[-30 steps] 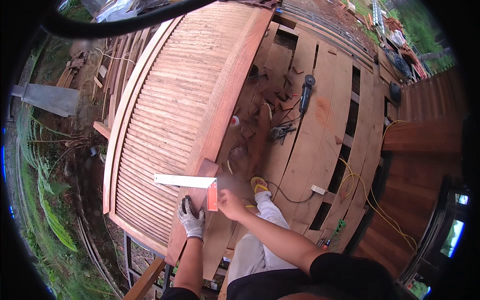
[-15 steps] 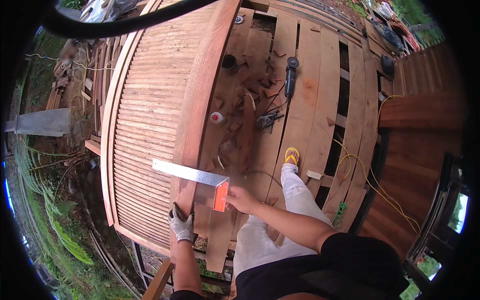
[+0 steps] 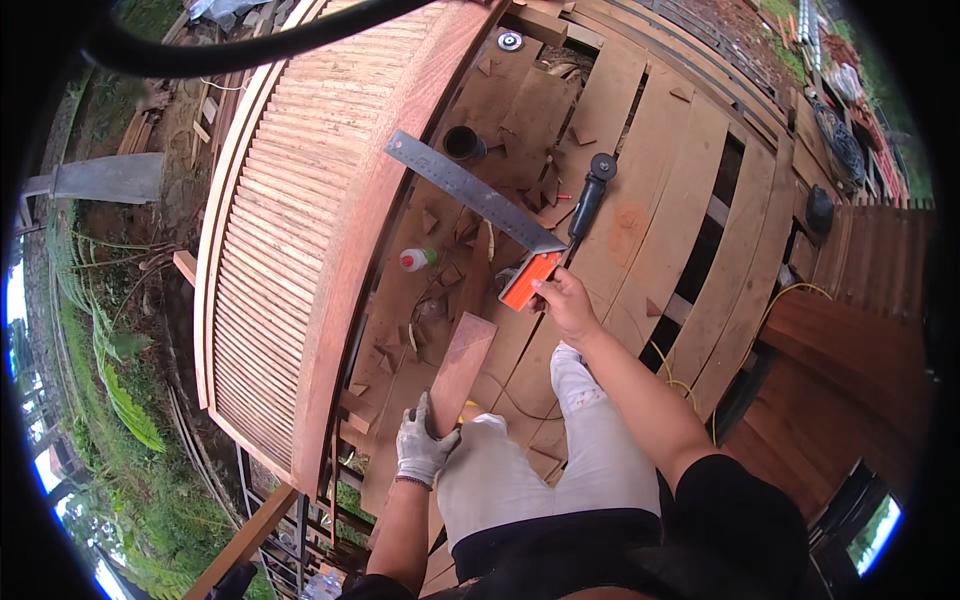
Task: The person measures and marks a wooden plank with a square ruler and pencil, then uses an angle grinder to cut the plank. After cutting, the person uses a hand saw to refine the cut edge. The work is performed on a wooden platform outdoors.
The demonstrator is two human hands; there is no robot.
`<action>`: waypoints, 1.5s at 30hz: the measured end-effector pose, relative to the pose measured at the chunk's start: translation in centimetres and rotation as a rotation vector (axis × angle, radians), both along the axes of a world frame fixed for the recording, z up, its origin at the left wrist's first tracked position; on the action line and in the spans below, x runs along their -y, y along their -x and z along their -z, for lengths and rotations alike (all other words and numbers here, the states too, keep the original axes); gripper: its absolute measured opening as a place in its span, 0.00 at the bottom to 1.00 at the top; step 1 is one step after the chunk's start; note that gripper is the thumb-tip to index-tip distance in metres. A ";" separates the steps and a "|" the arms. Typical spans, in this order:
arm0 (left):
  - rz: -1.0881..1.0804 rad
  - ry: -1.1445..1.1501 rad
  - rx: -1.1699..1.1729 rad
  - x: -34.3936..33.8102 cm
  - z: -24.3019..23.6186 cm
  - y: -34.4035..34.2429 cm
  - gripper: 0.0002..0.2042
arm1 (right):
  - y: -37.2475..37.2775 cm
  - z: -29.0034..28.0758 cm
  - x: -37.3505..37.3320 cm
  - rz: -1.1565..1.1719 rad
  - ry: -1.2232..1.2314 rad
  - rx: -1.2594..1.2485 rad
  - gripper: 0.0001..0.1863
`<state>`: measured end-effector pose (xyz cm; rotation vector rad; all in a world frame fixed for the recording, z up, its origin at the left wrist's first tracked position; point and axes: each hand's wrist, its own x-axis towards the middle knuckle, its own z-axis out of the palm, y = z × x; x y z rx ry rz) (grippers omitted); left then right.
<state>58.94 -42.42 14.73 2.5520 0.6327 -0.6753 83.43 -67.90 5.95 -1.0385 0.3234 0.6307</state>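
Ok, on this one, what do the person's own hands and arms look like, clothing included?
The left hand wears a pale grey work glove, with a thin dark bracelet just below its cuff. The right hand is bare, with no glove or bracelet visible. Both forearms are uncovered below black sleeves.

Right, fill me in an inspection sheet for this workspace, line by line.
Surface: plank floor with open gaps; orange-brown patch, possibly dust.
Work things: try square with orange handle; short board; slatted wooden panel on the left.
Clutter: angle grinder, triangular wood offcuts, white bottle, dark cup and round disc on the planks.
Grips: gloved left grip holds the short board's near end; bare right grip holds the try square's handle.
Cables: yellow cable on the right.
Surroundings: ferns beyond the panel.
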 end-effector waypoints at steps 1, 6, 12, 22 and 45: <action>-0.011 0.031 -0.038 1.9 0.3 -0.6 0.51 | -2.7 -0.5 -1.3 -0.026 0.004 0.001 0.06; -0.124 0.148 -0.204 7.4 0.8 -3.5 0.50 | -12.5 -1.3 -11.5 -0.196 -0.007 0.020 0.05; -0.125 0.210 -0.273 10.4 4.9 -9.5 0.50 | -16.4 0.2 -20.8 -0.426 0.159 0.064 0.09; -0.134 0.169 -0.388 10.5 9.2 -21.1 0.49 | -18.9 5.1 -8.7 -0.644 0.478 0.312 0.13; 0.348 -0.141 0.125 15.6 46.2 -60.7 0.46 | -27.7 46.3 18.6 -0.360 0.705 -0.366 0.33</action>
